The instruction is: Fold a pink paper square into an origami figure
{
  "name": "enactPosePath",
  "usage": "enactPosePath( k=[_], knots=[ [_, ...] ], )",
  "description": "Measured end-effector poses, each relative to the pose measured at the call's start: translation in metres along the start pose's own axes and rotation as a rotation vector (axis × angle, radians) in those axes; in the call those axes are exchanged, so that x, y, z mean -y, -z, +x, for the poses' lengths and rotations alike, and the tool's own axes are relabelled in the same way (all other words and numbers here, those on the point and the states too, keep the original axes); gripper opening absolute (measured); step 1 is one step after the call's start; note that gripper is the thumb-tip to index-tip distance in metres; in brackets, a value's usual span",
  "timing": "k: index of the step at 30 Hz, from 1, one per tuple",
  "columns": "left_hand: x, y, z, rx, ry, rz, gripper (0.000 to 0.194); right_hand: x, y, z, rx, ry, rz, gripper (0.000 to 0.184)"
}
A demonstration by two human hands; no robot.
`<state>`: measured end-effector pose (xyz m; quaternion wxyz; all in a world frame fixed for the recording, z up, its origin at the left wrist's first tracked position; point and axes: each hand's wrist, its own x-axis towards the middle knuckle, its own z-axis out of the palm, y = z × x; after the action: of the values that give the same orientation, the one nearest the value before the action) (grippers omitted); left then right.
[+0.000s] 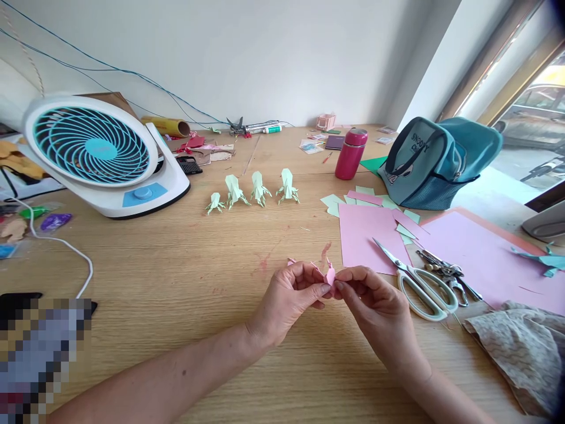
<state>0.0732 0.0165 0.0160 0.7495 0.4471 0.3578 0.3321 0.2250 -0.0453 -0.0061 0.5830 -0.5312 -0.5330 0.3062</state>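
Note:
My left hand and my right hand meet over the wooden table, near its front. Both pinch a small folded piece of pink paper between fingertips. Its points stick up above my fingers; the rest is hidden inside the pinch. Several pale green folded paper figures stand in a row farther back on the table.
White-handled scissors and a bunch of keys lie on pink paper sheets to the right. A white and teal fan stands back left, a pink bottle and a teal bag back right. Patterned cloth lies front right.

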Motion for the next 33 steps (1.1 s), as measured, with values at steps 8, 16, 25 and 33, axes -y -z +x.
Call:
enactPosePath(
  k=[8, 16, 25, 33],
  knots=[
    [0.001, 0.005, 0.003, 0.049, 0.094, -0.082, 0.03, 0.004, 0.0, 0.001, 0.043, 0.181, -0.183, 0.012],
    [0.0, 0.009, 0.002, 0.155, 0.082, -0.026, 0.017, 0.006, 0.003, 0.001, 0.039, 0.265, -0.267, 0.014],
    [-0.028, 0.021, 0.011, 0.202, -0.026, 0.272, 0.016, 0.006, 0.007, 0.001, 0.0, 0.263, -0.306, 0.016],
    [-0.048, 0.059, 0.037, 0.134, -0.342, 1.073, 0.014, 0.006, 0.011, 0.003, -0.035, 0.225, -0.41, 0.014]
  ],
)
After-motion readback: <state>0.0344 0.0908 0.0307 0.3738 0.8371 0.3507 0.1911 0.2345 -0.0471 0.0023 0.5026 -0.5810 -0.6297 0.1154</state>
